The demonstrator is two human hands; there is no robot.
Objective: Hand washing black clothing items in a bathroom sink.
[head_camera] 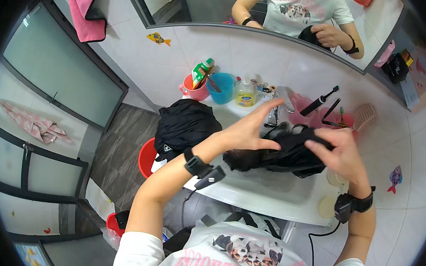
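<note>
A wet-looking black fabric item (pixel 289 153) lies bunched in the white washbasin (pixel 268 194), held up partly above the water. My right hand (pixel 339 153) grips its upper right part between thumb and fingers. Over the left side of the fabric, my left hand (pixel 254 126) has its thumb and fingers spread wide with nothing between them. Whether its thumb tip touches the cloth, I cannot tell. Behind both hands, the chrome faucet (pixel 272 116) is partly hidden. Another black fabric item (pixel 185 127), with a small triangular badge, is heaped on the basin's left end.
Along the back ledge stand a pink cup (pixel 194 91) with toothpaste, a blue cup (pixel 221 89) and a soap pump bottle (pixel 246 92). Pink holders (pixel 300 105) carry an electric toothbrush (pixel 318 103). A red bucket (pixel 146 158) sits below left. Cables hang from both wrist devices.
</note>
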